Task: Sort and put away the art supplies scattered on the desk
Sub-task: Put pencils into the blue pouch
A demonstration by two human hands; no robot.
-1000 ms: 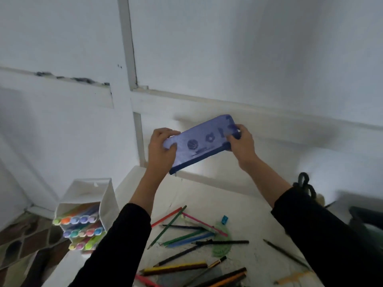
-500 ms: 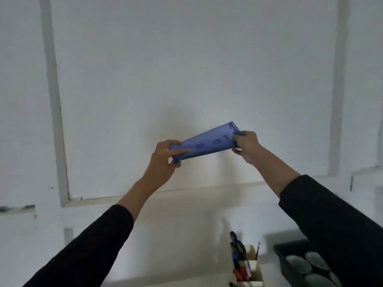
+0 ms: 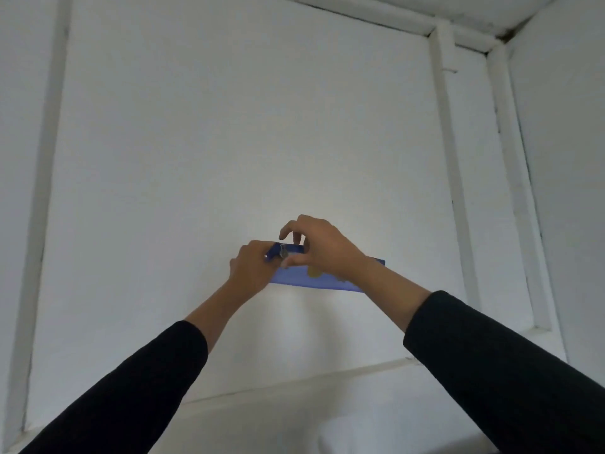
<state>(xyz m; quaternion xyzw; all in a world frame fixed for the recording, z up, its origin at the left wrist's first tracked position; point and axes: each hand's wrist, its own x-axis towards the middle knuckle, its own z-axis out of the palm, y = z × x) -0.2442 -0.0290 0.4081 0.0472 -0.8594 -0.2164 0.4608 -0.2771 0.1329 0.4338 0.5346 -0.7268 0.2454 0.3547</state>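
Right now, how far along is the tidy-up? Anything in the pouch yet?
Done: nothing shows as put away, and the desk is out of view. In hand: the left hand grips one end of the flat-looking blue pouch, while the right hand pinches its top edge by the zip pull. Left: apparently unzipping and filling it.

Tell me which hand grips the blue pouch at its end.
The left hand grips the pouch end by the zipper pull; the right hand curls over the top edge instead.

The right hand [image 3: 322, 249] now pinches the pouch [image 3: 314, 279] at its zipper pull [image 3: 283, 251] beside the left hand [image 3: 253, 267], not its far end.
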